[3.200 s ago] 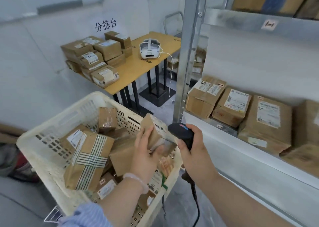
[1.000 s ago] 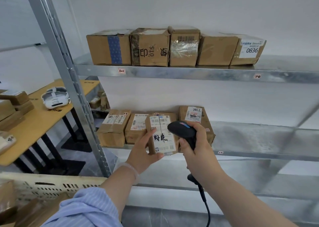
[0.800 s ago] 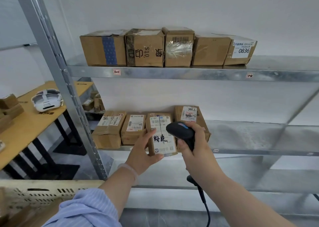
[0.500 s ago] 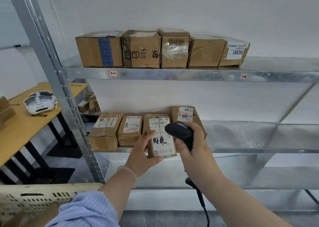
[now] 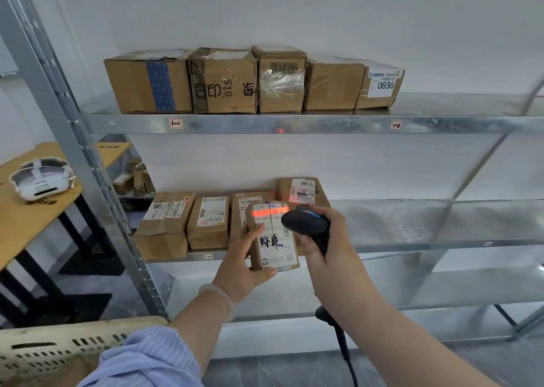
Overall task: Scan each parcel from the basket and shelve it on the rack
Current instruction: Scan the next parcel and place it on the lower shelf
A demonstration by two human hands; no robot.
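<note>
My left hand [image 5: 240, 264] grips a small brown parcel [image 5: 272, 238] with a white label and black handwriting, holding it upright in front of the rack's middle shelf [image 5: 412, 225]. My right hand [image 5: 326, 244] grips a black handheld scanner [image 5: 306, 225] just right of the parcel. A red scan line glows across the top of the parcel's label. The white basket [image 5: 53, 348] shows its rim at the bottom left.
Several parcels [image 5: 179, 222] stand on the middle shelf's left part, and several boxes [image 5: 223, 82] line the upper shelf [image 5: 294, 123]. A steel upright [image 5: 73, 139] stands left. A wooden table [image 5: 26, 210] with a white headset [image 5: 39, 179] is at far left.
I turned from the basket to the rack with the parcel. In the last half second the red scan line came on across the label; the hands stayed nearly still.
</note>
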